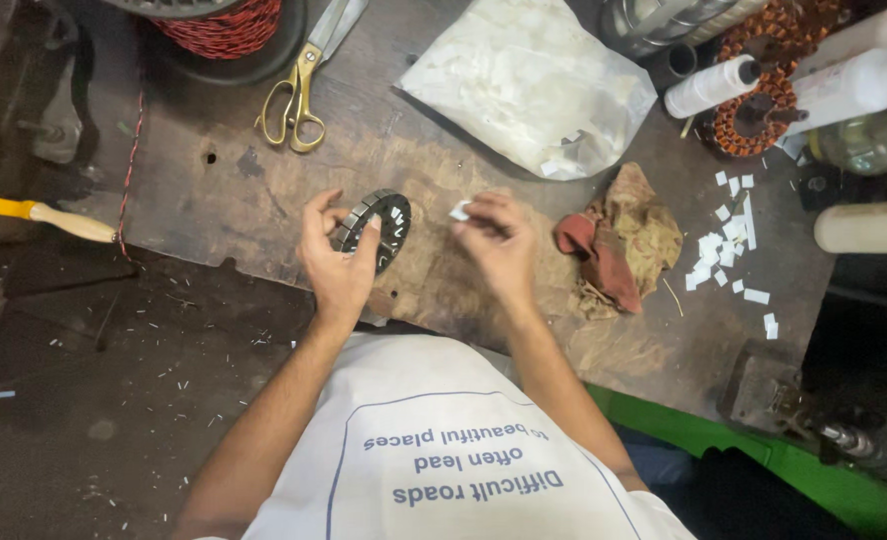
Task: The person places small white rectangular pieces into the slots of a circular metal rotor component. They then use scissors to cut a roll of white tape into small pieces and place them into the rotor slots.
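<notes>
**Q:** What did the hands have at this entry?

**A:** I logged the left hand [336, 262] closed around a dark slotted metal ring [379, 230], fingers on its rim, held tilted above the worn wooden bench [264, 210]. The right hand [499, 250] pinched a small white paper slip [461, 210] between thumb and fingertips.

**Q:** How did slip and ring lie to each other?

**A:** The slip sat at 3 o'clock from the ring, just beside it, not touching. The right hand was the nearer to the slip; the ring's open face was turned toward it. Some slots already showed white.

**Q:** And outward?

**A:** A crumpled rag [624, 240] at 3 o'clock from the right hand; beyond it, loose white slips [729, 250]. A clear plastic bag [529, 80] of white pieces at 12, brass-handled scissors [304, 85] at 11, white cylindrical spools [709, 88] at 1 to 2. No label on any package was legible to me.
</notes>
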